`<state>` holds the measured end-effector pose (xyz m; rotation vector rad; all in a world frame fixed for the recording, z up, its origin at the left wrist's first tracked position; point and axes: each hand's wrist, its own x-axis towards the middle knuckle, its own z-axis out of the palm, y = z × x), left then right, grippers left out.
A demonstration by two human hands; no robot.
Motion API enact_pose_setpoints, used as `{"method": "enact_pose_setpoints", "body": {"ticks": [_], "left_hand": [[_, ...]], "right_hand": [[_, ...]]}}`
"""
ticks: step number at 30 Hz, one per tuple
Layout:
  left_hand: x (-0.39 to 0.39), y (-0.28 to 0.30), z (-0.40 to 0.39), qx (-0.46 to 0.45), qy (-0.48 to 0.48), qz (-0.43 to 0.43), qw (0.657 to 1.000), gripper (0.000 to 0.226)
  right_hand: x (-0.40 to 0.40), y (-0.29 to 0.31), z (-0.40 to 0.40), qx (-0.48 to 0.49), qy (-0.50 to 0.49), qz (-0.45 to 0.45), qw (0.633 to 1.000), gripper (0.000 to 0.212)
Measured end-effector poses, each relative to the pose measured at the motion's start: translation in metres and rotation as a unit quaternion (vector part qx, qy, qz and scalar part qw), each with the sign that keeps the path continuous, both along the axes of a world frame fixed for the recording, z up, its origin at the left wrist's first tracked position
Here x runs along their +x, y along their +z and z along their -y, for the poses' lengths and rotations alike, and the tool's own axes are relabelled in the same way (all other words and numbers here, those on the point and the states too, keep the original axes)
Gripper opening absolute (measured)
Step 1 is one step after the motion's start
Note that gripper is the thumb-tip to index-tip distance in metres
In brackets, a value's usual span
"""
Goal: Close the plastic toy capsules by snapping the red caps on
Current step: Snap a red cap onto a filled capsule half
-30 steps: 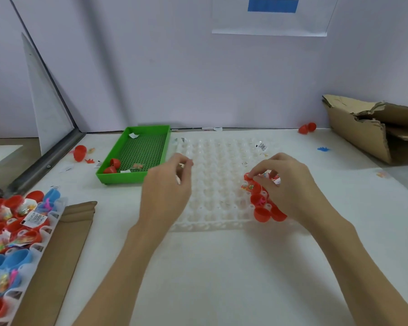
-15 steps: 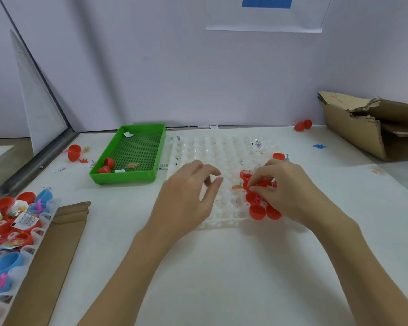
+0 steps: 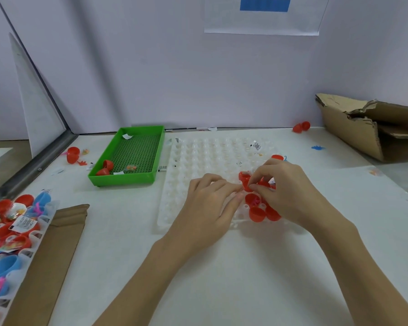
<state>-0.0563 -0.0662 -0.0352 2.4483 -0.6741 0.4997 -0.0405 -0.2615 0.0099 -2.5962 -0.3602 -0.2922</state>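
1. The right hand (image 3: pixel 283 191) pinches a red cap (image 3: pixel 246 182) with thumb and forefinger, over the right part of the clear capsule tray (image 3: pixel 198 161).
2. The left hand (image 3: pixel 207 203) lies just left of the cap, fingers stretched toward it. It seems to hold nothing, though the fingertips are hard to read.
3. The cap is tilted, not flat. I judge it must come level over its capsule before pressing.
4. Other red caps (image 3: pixel 257 214) sit just below, near the tray's front edge.
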Motion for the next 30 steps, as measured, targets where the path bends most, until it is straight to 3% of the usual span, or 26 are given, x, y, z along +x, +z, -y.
{"method": "enact_pose_setpoints", "body": {"ticks": [4, 9, 13, 17, 19, 21, 26, 30], "left_hand": [[0.0, 0.002, 0.001, 0.019, 0.012, -0.034, 0.999, 0.056], [0.0, 0.003, 0.0, -0.028, 0.037, -0.046, 0.998, 0.025], [0.002, 0.009, -0.005, -0.142, 0.094, -0.037, 0.985, 0.022], [0.005, 0.023, -0.013, -0.354, 0.045, -0.151, 0.922, 0.027], [0.005, 0.026, -0.015, -0.422, 0.005, -0.209, 0.882, 0.022], [0.004, 0.027, -0.017, -0.459, -0.009, -0.214, 0.862, 0.016], [0.005, 0.029, -0.022, -0.456, -0.02, -0.17, 0.873, 0.016], [0.002, 0.033, -0.019, -0.467, -0.043, -0.136, 0.873, 0.016]], "right_hand": [[0.0, 0.002, 0.002, 0.015, -0.002, 0.03, 0.999, 0.01], [-0.002, 0.007, 0.0, 0.042, 0.012, 0.095, 0.994, 0.007], [-0.006, 0.009, -0.005, 0.103, 0.045, 0.121, 0.986, 0.009], [-0.009, 0.01, -0.013, 0.132, 0.097, 0.086, 0.983, 0.012], [-0.011, 0.01, -0.018, 0.132, 0.124, 0.062, 0.982, 0.012], [-0.013, 0.01, -0.021, 0.165, 0.139, 0.036, 0.976, 0.013], [-0.017, 0.014, -0.027, 0.311, 0.152, -0.056, 0.936, 0.014], [-0.019, 0.017, -0.029, 0.387, 0.132, -0.066, 0.91, 0.023]]}}
